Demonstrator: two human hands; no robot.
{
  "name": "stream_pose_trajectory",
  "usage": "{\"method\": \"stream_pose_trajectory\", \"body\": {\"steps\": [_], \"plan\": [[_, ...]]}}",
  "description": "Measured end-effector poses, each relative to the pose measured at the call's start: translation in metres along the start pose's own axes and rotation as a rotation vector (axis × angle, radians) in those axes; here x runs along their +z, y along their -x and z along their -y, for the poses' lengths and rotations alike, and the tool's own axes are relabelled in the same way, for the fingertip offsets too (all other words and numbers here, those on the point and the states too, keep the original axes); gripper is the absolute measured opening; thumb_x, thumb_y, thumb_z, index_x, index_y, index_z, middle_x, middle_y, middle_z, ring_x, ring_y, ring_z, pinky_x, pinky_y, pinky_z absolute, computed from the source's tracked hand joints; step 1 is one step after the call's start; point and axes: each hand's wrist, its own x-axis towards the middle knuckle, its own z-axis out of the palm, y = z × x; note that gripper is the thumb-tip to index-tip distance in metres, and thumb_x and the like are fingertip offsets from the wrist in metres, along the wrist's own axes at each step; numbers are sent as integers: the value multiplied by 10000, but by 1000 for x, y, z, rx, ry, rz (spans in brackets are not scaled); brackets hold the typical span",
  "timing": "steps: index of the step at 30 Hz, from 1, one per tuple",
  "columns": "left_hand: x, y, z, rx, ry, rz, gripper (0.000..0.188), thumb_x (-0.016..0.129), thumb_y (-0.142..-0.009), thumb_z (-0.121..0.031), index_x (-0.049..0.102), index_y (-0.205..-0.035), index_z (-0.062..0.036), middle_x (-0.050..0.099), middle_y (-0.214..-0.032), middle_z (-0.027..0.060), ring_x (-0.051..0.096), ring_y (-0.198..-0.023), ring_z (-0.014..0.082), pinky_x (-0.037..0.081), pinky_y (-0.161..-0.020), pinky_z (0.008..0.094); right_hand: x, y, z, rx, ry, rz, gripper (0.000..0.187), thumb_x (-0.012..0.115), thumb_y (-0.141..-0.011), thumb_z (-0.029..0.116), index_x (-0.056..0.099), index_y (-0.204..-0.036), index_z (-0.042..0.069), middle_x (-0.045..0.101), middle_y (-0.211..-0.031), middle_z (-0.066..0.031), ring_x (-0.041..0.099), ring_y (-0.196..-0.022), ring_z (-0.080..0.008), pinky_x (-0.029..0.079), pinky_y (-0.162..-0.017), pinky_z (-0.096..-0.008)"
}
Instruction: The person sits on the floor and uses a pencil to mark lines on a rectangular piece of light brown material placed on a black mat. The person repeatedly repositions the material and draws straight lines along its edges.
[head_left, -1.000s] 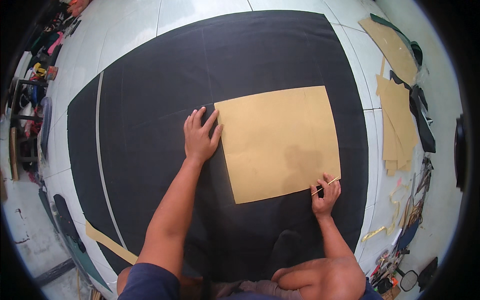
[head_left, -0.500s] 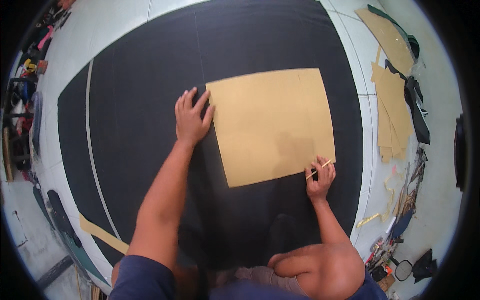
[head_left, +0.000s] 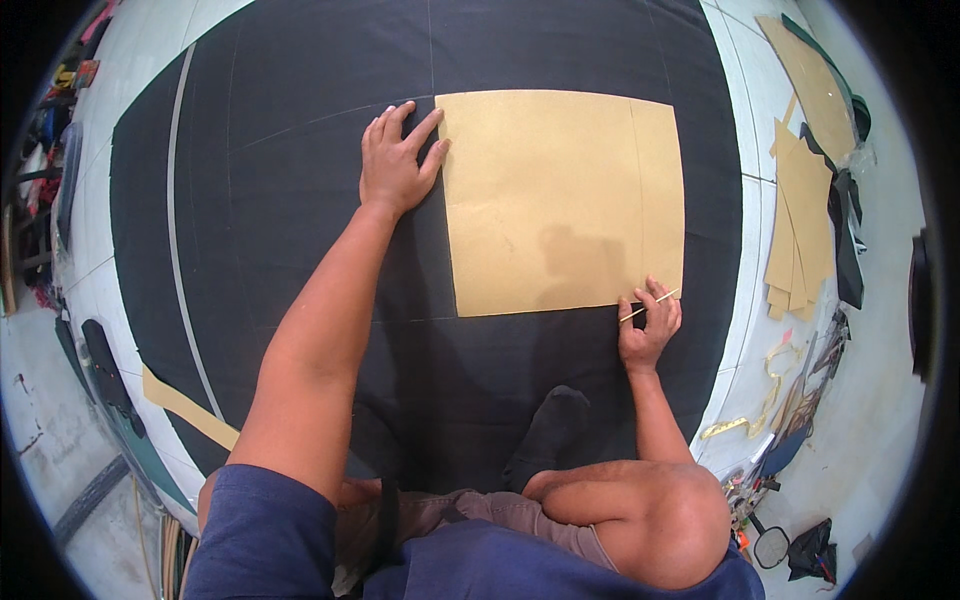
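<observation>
A large tan sheet of card (head_left: 560,190) lies flat on a wide black cloth (head_left: 290,240) marked with thin pale lines. My left hand (head_left: 400,165) rests at the card's upper left corner, fingers spread, thumb and forefinger touching its left edge. At the lower right corner is my right hand (head_left: 650,330), its fingers curled round a thin pale stick (head_left: 672,296) that resembles a pencil. The fingers of this hand meet the card's lower edge. A faint line runs down the card near its right side, and a shadow falls on its lower part.
A pale strip (head_left: 172,200) runs along the cloth's left side, near a narrow tan piece (head_left: 190,412). Tan card pieces (head_left: 800,225) lie on the white tiles to the right, with a yellow measuring tape (head_left: 725,428) nearer me. My foot (head_left: 553,425) rests on the cloth.
The view has shifted, so the card appears higher and its lower edge looks more level. Both hands stay at the same corners. More of my legs and a foot now show.
</observation>
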Motion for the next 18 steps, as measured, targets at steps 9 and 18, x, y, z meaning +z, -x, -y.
{"method": "stream_pose_trajectory", "body": {"steps": [9, 18], "plan": [[2, 0, -1, 0, -2, 2, 459, 654, -991, -441, 674, -1418, -273, 540, -1509, 140, 445, -1449, 367, 297, -1243, 512, -4, 0, 2, 6, -10, 23, 367, 823, -894, 349, 686, -1178, 160, 677, -1396, -72, 518, -1380, -323, 286, -1196, -562], [-2, 8, -4, 2, 34, 10, 476, 671, -975, -428, 677, -1414, -246, 549, -1495, 160, 450, -1444, 382, 302, -1235, 521, -10, 6, 5, 26, -22, 36, 367, 827, -882, 325, 679, -1164, 144, 675, -1373, -98, 536, -1340, -353, 320, -1171, -558]]}}
